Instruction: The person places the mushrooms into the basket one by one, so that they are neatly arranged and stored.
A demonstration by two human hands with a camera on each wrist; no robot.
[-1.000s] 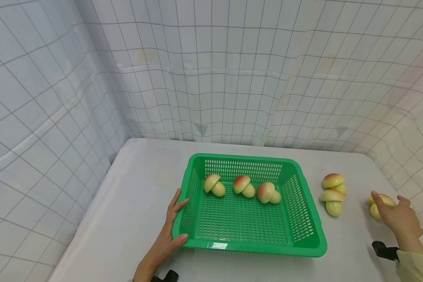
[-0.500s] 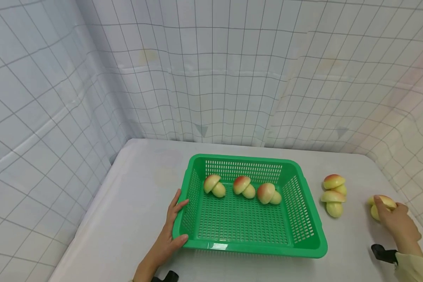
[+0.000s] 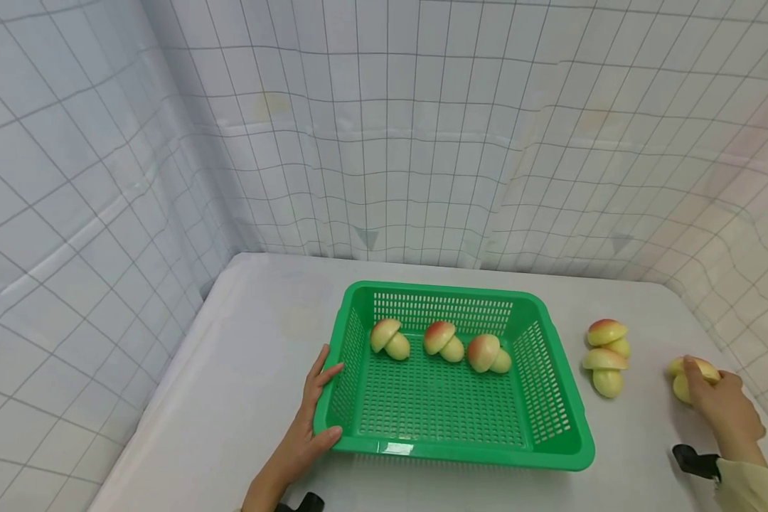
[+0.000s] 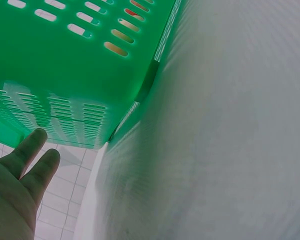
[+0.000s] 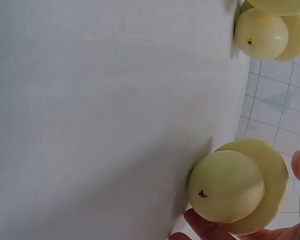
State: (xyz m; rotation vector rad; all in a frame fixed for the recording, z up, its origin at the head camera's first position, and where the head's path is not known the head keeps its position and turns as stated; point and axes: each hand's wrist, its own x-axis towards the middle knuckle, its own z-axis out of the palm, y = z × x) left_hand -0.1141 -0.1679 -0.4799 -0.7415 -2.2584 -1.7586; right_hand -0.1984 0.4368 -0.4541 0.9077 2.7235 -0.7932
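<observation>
To the right of the green slotted basket [image 3: 461,456], on the white tablecloth [image 3: 275,313], the right hand [image 3: 726,407] curls its fingers round a yellow model mushroom [image 5: 227,186], while the left hand [image 3: 304,429], fingers spread, rests against the basket's left side, thumb at its near corner.

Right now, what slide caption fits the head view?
Left hand on a green basket, right hand round a yellow mushroom.

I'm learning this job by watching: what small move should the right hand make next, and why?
Probably lift the mushroom straight up: the right hand has its fingers around it, and it appears to rest on the table. The left hand touches the basket, where three mushrooms lie.
</observation>
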